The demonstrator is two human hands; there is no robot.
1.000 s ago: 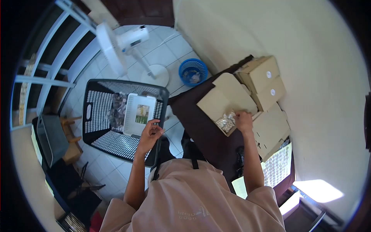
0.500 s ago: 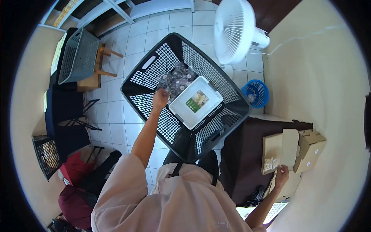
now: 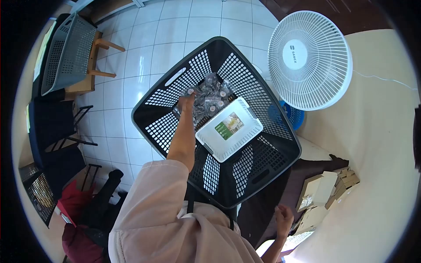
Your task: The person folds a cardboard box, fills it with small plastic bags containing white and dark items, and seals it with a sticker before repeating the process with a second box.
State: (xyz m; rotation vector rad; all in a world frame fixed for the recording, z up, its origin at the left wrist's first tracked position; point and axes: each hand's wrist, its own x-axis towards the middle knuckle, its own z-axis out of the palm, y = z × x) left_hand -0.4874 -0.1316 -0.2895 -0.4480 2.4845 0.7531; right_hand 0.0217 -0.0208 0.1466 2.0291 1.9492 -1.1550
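Observation:
A large dark basket (image 3: 260, 179) with perforated sides is in front of me. Inside it lie a heap of clear plastic packets (image 3: 212, 101) with round labels and a white plastic tray (image 3: 231, 128) with a green picture label. My left hand (image 3: 187, 103) reaches into the basket at the heap's left edge; its fingers are closed at a packet there. To the right of the basket, my right hand (image 3: 284, 218) hovers over the dark cloth with fingers loosely curled and apart, nothing visible in it. Just beyond that hand is an open cardboard box (image 3: 316, 189).
A white fan (image 3: 309, 60) stands at the upper right, partly over a blue bin (image 3: 294, 115). A grey basket (image 3: 70, 57) rests on a wooden stool (image 3: 93, 72) at the left. Folding chairs (image 3: 51, 126) and a red bag (image 3: 75, 200) line the left side.
My right hand has come away from the cardboard box toward my body. My left hand has moved slightly within the heap. The view has shifted, and the fan appears larger and turned toward me.

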